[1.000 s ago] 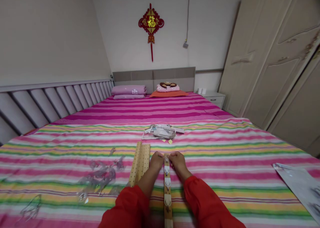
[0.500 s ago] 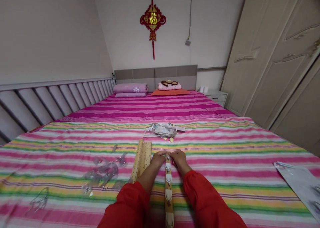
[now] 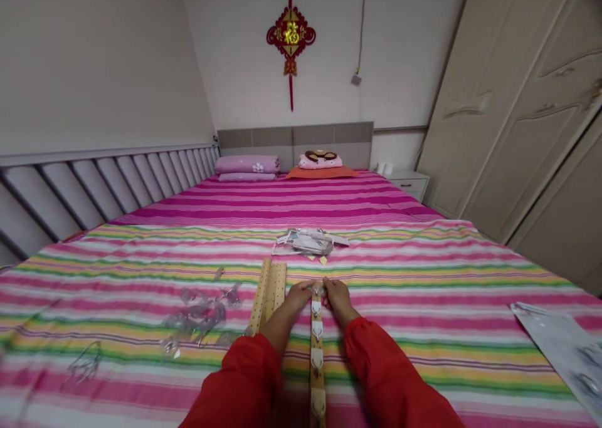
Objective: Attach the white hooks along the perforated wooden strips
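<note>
A narrow wooden strip (image 3: 317, 378) with several white hooks lies lengthwise on the striped bedspread (image 3: 423, 302), running toward me between my red sleeves. My left hand (image 3: 296, 297) and my right hand (image 3: 336, 295) meet at its far end, fingers pinched together around the end of the strip; what sits at the very tip is too small to tell. Two perforated wooden strips (image 3: 269, 295) lie just left of my left hand.
Clear plastic wrappers (image 3: 200, 318) lie to the left, another (image 3: 82, 366) nearer the edge. A packet with small parts (image 3: 308, 241) sits beyond my hands. A grey bag (image 3: 564, 346) lies at the right. Pillows, a headboard, a nightstand and wardrobe doors stand further off.
My hands have slid slightly away from me along the strip, and the camera has tilted a little; the strip stays on the bed.
</note>
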The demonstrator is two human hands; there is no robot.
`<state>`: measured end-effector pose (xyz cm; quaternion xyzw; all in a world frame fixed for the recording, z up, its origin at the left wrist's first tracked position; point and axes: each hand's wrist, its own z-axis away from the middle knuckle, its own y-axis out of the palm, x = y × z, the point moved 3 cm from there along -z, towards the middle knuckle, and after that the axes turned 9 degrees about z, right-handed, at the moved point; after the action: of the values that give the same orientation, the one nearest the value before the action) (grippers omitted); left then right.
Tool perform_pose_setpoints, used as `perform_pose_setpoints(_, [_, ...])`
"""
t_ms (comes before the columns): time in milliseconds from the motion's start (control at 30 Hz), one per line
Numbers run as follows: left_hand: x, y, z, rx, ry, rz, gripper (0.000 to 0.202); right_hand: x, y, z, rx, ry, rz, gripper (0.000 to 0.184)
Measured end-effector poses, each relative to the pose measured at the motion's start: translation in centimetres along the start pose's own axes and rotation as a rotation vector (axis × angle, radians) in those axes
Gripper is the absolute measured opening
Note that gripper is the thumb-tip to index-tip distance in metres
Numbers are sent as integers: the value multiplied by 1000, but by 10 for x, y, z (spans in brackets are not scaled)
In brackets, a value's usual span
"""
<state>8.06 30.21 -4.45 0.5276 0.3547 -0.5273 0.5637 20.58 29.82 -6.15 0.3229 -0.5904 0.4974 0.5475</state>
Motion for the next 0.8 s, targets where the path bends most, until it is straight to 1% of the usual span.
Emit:
perform_pose_setpoints(100, [-4,2,5,21,15,32,44,5,-5,15,72,26,-109,32])
perform_pose_setpoints(200, [-13,-2,14,-6,48,35,49,10,-16,32,98,20,-202,27])
perform_pose_setpoints(300, [-28,-11,33,-44,88,7,42,13,-30,58,101,5,-270,27])
perform_pose_setpoints(400, [-45,-27,67,-66,128,-27,34,9,-43,95,98,-4,-313,33])
perform_pose_setpoints(467, [-55,-43,97,-79,180,-79,32,2,-50,126,98,-8,-341,36])
perform_pose_setpoints(533, [-60,-62,127,-134,257,-144,31,-8,-56,160,91,-5,-395,37])
perform_pose_setpoints(600, [-58,-82,155,-220,330,-181,29,-18,-61,193,44,21,-422,38])
perform_pose_setpoints(667, [-50,-99,177,-288,390,-174,28,-26,-64,221,23,43,-416,38])
perform_pose_setpoints(733, [-39,-113,192,-326,424,-145,29,-31,-67,243,9,67,-401,41])
perform_pose_setpoints(800, [-27,-124,200,-363,433,-118,30,-35,-70,260,-7,91,-382,43])
